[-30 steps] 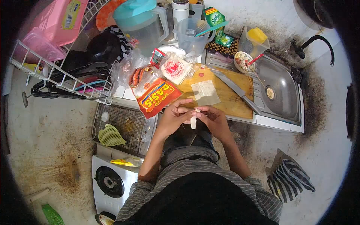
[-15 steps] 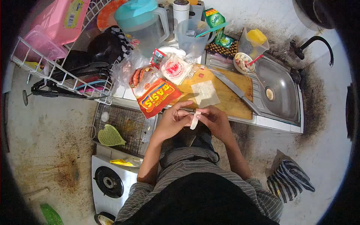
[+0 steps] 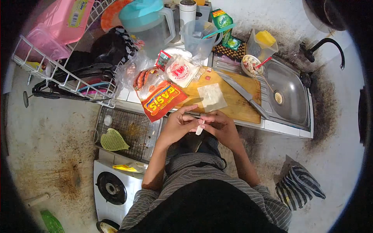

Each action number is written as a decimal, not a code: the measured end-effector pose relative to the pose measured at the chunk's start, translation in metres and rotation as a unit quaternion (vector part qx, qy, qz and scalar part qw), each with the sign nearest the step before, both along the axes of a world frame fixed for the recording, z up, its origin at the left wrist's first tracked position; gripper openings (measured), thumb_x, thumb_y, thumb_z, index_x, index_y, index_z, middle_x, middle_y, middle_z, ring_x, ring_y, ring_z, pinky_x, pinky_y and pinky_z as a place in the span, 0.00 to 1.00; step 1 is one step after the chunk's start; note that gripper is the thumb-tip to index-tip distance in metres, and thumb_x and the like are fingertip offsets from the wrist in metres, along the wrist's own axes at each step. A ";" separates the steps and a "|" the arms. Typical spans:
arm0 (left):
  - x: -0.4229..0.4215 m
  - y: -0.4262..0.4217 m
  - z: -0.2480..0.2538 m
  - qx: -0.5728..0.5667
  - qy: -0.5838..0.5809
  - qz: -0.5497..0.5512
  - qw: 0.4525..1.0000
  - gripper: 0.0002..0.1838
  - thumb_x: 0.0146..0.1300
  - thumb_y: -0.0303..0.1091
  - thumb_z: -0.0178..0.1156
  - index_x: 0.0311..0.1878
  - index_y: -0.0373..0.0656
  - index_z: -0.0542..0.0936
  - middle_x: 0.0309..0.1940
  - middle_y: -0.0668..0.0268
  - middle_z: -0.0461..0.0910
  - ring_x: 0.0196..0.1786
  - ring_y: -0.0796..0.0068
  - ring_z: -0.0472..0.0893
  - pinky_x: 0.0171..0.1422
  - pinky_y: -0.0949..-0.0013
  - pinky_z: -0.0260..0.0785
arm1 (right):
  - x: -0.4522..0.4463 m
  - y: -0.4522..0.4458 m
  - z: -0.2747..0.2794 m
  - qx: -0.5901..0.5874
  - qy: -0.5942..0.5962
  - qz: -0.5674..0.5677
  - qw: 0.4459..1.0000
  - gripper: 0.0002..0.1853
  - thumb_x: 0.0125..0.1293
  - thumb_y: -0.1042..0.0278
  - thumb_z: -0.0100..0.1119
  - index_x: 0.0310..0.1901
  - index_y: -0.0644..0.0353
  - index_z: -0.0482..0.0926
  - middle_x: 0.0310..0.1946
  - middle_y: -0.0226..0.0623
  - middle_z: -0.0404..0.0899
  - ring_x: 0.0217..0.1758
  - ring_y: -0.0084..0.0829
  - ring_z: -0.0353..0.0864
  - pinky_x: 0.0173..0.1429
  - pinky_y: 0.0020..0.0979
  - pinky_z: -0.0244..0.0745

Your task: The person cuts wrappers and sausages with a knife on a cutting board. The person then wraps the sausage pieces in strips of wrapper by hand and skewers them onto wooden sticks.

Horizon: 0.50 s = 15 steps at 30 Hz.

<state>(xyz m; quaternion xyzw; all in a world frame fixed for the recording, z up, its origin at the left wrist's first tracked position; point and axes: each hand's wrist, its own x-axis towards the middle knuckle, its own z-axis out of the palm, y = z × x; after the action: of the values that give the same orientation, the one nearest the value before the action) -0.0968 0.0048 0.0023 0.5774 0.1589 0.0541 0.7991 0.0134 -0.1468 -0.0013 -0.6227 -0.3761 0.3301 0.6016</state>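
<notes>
Glossy red BASIS pkt (image 3: 160,103), plastic, on my far L. Then my L hand (image 3: 176,127), thumb + finger pinching the pale strip (image 3: 199,130), held mid-air btwn both hands, just off the board's near edge. Narrow, prob. rolled dough skin: light, soft, tears easily, so best held by the ends w/ fingertips. My R hand (image 3: 222,127) pinches it too. Thin, floury-looking square wrapper (image 3: 212,98) flat on smooth wooden board (image 3: 236,109); long steel knife (image 3: 245,95) at R.

Sheet (image 3: 212,98) on board (image 3: 243,112), sink (image 3: 293,79) at right
</notes>
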 end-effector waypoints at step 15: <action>-0.004 0.005 -0.011 -0.022 -0.063 0.042 0.997 0.25 0.53 0.17 0.60 0.56 0.36 0.68 0.38 0.63 0.79 0.42 0.78 0.77 0.49 0.74 0.69 | -0.023 0.011 -0.017 0.018 0.165 -0.054 0.985 0.14 0.59 0.78 0.56 0.46 0.65 0.68 0.37 0.36 0.74 0.42 0.23 0.74 0.48 0.25 0.72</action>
<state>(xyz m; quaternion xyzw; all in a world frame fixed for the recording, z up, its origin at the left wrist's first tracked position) -0.1004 0.0101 -0.0087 0.5479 0.1336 0.1208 0.8170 -0.0097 -0.1361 -0.0188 -0.5681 -0.2432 0.3882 0.6837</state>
